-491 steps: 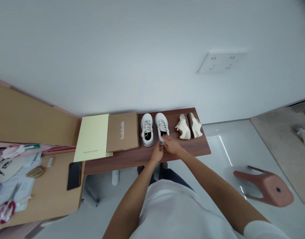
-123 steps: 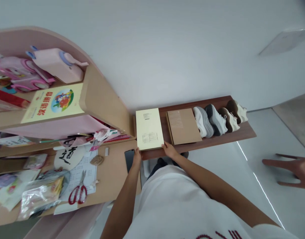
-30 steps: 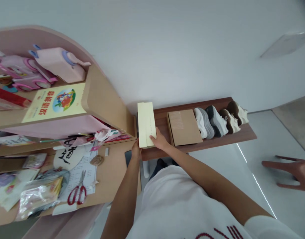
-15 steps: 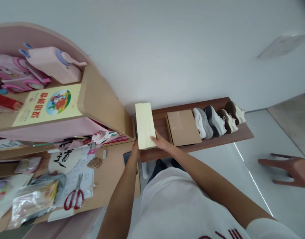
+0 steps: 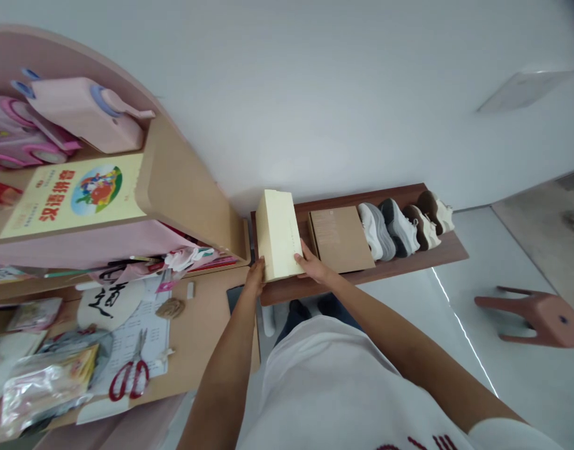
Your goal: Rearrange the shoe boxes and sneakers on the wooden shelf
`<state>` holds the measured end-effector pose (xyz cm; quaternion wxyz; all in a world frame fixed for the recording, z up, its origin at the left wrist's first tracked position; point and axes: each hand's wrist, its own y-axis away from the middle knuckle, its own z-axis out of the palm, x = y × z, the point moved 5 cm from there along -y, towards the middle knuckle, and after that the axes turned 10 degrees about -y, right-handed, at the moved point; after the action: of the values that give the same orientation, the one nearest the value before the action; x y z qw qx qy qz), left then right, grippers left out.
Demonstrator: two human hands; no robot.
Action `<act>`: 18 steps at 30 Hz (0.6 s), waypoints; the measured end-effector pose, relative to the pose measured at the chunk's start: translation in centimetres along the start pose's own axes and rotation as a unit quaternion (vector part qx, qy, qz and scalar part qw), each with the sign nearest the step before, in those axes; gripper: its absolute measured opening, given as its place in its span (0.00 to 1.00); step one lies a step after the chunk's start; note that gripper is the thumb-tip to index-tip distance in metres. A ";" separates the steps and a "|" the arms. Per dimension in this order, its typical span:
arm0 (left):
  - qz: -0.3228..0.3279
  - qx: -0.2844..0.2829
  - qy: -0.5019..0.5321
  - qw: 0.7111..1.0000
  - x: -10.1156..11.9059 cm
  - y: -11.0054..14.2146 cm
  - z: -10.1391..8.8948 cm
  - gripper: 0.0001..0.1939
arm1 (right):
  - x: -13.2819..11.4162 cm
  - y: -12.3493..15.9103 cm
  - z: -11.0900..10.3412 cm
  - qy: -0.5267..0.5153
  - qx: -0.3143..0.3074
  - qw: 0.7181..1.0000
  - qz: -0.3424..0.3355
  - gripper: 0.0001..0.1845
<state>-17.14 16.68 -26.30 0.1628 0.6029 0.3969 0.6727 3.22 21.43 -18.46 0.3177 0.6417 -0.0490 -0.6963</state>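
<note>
A pale yellow box [image 5: 281, 234] stands at the left end of a dark wooden shelf [image 5: 310, 286], with its lid side and left side both showing. My left hand [image 5: 256, 275] grips the box's lower left edge. On the opposite side, my right hand [image 5: 312, 262] holds the lower right edge, its thumb on the top face. Just right of that hand lies a flat brown cardboard box [image 5: 342, 240]. Farther along the shelf sit several shoes, among them a white and grey sneaker [image 5: 377, 231].
At left is a desk [image 5: 207, 337] carrying red-handled scissors [image 5: 130, 375], papers and plastic bags. Above it a shelf unit [image 5: 184, 187] holds a yellow book [image 5: 71, 197] and a pink bottle [image 5: 87, 112]. A reddish stool [image 5: 540, 319] stands on the floor at right.
The yellow box has shifted slightly right and turned, so its left side now shows. My left hand has come into fuller view on its edge. The camera view has shifted a little.
</note>
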 end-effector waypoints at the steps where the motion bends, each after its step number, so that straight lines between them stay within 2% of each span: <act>1: 0.002 0.008 0.000 1.000 0.0 0.2 -0.3 0.27 | -0.2 -0.1 -0.1 0.024 0.005 0.999 -0.027 0.46; 4: -0.002 0.022 0.014 1.000 0.1 0.7 -1.1 0.26 | -0.7 -0.3 -0.4 0.110 0.026 0.989 -0.101 0.47; 6: -0.006 0.020 0.035 0.999 -0.1 1.1 -1.5 0.25 | -0.7 -0.5 -0.6 0.150 0.044 0.981 -0.110 0.45; 10: -0.016 0.012 0.076 0.997 -0.6 1.9 -2.0 0.26 | -0.6 -0.6 -0.6 0.199 0.072 0.974 -0.076 0.45; 15: 0.000 0.051 0.109 0.993 -0.4 2.3 -2.9 0.24 | -0.2 -0.9 -0.1 0.225 0.061 0.972 0.003 0.60; 18: 0.010 0.075 0.122 0.990 0.0 2.2 -3.3 0.24 | 0.3 -1.7 -0.1 0.214 0.052 0.975 0.028 0.60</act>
<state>-19.66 14.20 -24.52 0.0603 0.5308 0.4570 0.7112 2.66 22.59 -19.55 0.3069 0.7900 -0.0339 -0.5297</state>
